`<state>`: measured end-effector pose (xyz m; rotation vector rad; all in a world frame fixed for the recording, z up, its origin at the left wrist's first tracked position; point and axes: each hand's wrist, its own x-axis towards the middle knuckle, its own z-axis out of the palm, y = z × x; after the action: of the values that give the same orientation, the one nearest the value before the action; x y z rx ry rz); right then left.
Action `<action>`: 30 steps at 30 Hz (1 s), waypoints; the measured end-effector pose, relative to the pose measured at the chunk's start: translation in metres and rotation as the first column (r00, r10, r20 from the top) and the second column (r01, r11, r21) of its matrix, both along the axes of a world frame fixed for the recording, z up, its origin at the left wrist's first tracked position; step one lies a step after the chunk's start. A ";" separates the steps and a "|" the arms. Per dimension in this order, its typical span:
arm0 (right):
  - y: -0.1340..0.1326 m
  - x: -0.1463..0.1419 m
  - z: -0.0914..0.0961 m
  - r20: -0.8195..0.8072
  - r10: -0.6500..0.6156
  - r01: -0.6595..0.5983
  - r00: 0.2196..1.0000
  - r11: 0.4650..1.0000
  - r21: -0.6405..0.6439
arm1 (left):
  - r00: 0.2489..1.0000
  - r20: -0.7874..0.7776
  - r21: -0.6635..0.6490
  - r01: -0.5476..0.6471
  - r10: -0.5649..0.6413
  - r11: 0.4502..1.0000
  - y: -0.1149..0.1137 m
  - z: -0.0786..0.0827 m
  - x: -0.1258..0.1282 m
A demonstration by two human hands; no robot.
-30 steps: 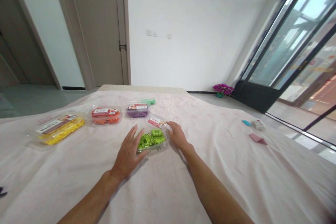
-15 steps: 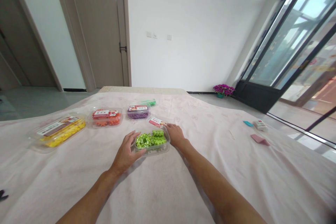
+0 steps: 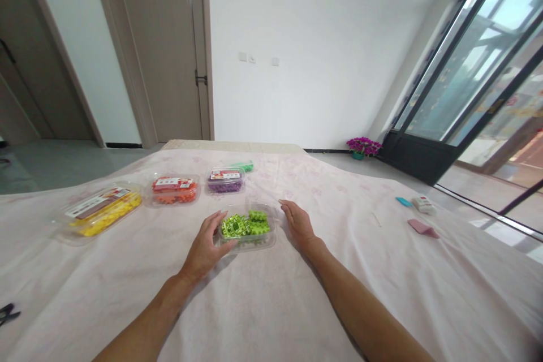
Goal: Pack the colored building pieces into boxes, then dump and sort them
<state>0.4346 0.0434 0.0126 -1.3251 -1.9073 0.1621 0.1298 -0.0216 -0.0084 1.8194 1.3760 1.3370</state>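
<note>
A clear plastic box (image 3: pixel 254 244) of bright green toothed pieces (image 3: pixel 249 225) lies in front of me on the cloth. My left hand (image 3: pixel 207 240) grips its left end, thumb at the near side and fingers at the far side. Just right of the box, my right hand (image 3: pixel 300 225) has its fingers drawn together; what they hold, if anything, is hidden. Farther back sits a labelled clear box of purple pieces (image 3: pixel 225 181). To its left are a box of orange-red pieces (image 3: pixel 175 191) and a longer box of yellow pieces (image 3: pixel 102 212).
Pink-white cloth (image 3: pixel 271 305) covers the table. Green pieces (image 3: pixel 244 166) lie behind the purple box. At the right are a blue item (image 3: pixel 403 202), a small white pack (image 3: pixel 423 205) and a pink folded piece (image 3: pixel 423 228). Black scissors (image 3: pixel 7 314) lie at the left edge.
My right hand has moved right, away from the box's edge. The red-and-white card that lay behind the box by its fingers no longer shows. My left hand stays at the box.
</note>
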 end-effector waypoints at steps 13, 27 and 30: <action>-0.049 -0.007 0.019 0.363 0.323 -0.363 0.874 0.931 0.046 | 0.989 0.105 -0.128 -0.089 0.102 0.988 -0.006 0.012 0.000; -0.017 -0.040 0.014 -0.227 -0.032 0.007 0.973 0.994 -0.111 | 0.919 0.384 -0.300 0.032 0.090 0.953 -0.004 0.020 0.008; 0.000 -0.045 0.014 -0.275 -0.075 0.026 0.959 0.984 -0.178 | 0.900 0.425 -0.342 0.060 0.098 0.938 -0.005 0.024 0.008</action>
<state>0.3894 0.0432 0.0268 -1.3824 -1.6465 0.4741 0.1377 -0.0266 0.0158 1.1845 1.2827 1.3098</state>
